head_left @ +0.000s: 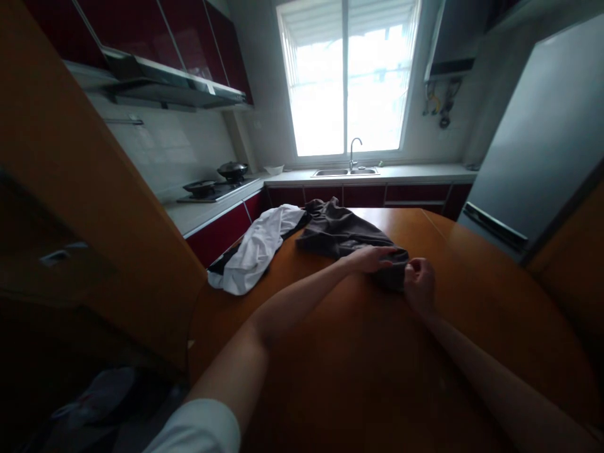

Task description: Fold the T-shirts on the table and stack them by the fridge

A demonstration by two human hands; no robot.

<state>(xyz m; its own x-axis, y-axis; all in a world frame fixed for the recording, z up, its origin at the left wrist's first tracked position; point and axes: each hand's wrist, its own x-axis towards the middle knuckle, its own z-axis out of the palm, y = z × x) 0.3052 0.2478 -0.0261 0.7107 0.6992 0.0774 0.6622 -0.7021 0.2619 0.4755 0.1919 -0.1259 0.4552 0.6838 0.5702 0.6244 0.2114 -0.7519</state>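
Note:
A crumpled dark grey garment (337, 226) lies on the round wooden table (358, 352); whether it is a shirt or trousers I cannot tell. My left hand (370, 258) rests on its near right part, fingers stretched out and thumb apart. At the garment's right end, my right hand (419, 283) has its fingers closed in a pinch on the cloth edge. To the left, a white garment (259, 245) is spread along the table's edge, with black cloth (231, 253) showing beneath and beside it.
Beyond the table runs a counter with a sink (330, 172) and faucet (353, 151) under a bright window. Pans (233, 170) stand on the stove at left. A tall refrigerator (533, 132) is at right, and a wooden panel (94, 163) rises close on the left.

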